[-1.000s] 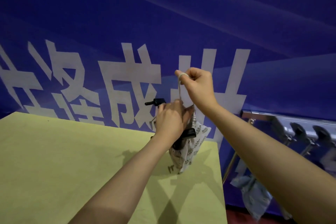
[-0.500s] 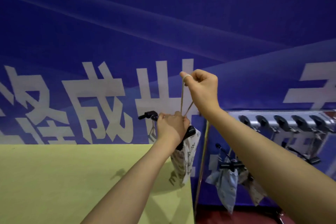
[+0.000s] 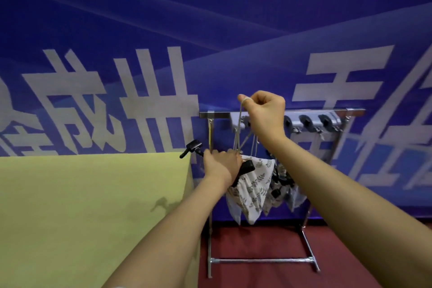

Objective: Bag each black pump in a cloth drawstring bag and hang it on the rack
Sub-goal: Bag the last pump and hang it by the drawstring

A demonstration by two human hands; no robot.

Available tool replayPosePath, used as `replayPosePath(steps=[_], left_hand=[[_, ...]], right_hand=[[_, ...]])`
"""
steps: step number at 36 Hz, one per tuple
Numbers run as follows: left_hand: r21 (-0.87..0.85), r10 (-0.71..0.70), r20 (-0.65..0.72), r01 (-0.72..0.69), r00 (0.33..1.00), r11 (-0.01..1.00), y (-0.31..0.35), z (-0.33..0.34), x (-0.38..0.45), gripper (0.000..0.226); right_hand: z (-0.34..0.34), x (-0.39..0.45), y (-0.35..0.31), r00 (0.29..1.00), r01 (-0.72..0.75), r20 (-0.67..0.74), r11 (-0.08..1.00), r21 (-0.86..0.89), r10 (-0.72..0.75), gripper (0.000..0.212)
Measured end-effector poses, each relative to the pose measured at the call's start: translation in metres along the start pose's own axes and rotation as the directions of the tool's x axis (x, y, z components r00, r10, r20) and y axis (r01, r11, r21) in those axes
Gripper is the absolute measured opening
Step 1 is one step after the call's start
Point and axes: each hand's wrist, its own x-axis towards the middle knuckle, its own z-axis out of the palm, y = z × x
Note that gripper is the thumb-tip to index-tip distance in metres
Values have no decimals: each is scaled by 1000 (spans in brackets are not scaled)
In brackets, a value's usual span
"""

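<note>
Here, the leaf-printed white cloth drawstring bag [image 3: 251, 190] hangs in front of the silver metal rack [image 3: 280, 113], black pump [image 3: 245, 168] parts sticking out of its mouth. The left hand [image 3: 222, 166] is clenched around the bag's neck; the right hand [image 3: 265, 112], fisted, holds its drawstring [image 3: 238, 133] taut above. Behind it, other filled bags [image 3: 284, 190] crowd the rack, beside the yellow-green table [image 3: 93, 206].

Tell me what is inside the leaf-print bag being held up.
A black pump pokes out of the leaf-print bag mouth beside the left hand; its lower part is hidden by cloth.
</note>
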Motion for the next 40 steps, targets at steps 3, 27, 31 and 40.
replayPosePath(steps=[3,27,31,40], left_hand=[[-46,0,17,0,1000,999,31,6,-14,32],[-698,367,384,6,847,716,162,61,4,52],[-759,416,419,60,807,648,188,53,20,40],[-851,487,330,30,809,525,237,61,63,37]], right_hand=[[-26,-12,11,999,-36,32,998,-44,38,43],[-145,-40,105,970,-213,28,895,-391,243,50],[-165,-39,126,954,-260,4,834,-488,300,46],[-218,-14,171,913,-355,-12,777,-520,409,44]])
